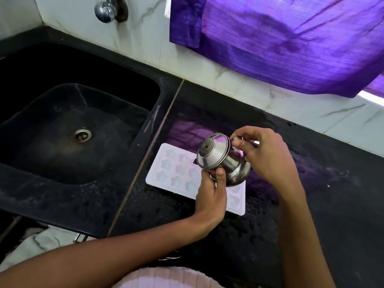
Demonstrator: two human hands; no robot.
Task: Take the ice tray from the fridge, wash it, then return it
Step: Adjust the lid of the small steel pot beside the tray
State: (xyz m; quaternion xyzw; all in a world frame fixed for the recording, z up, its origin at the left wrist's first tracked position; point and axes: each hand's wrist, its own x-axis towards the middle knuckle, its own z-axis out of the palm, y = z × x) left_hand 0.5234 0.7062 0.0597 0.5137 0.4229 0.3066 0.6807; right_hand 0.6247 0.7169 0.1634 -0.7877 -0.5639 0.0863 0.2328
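Observation:
A white ice tray [176, 173] with star-shaped cells lies flat on the black counter [311, 194], just right of the sink. Above the tray I hold a small lidded steel pot [220, 159], tipped toward the left. My left hand [212, 194] grips it from below, thumb against its side near the lid. My right hand [264, 154] grips the pot's handle on the right. The pot and my hands hide the tray's right part.
A black sink [72, 113] with a metal drain [80, 135] fills the left. A chrome tap [108, 9] sticks out of the white tiled wall above it. A purple cloth [280, 38] hangs at the upper right.

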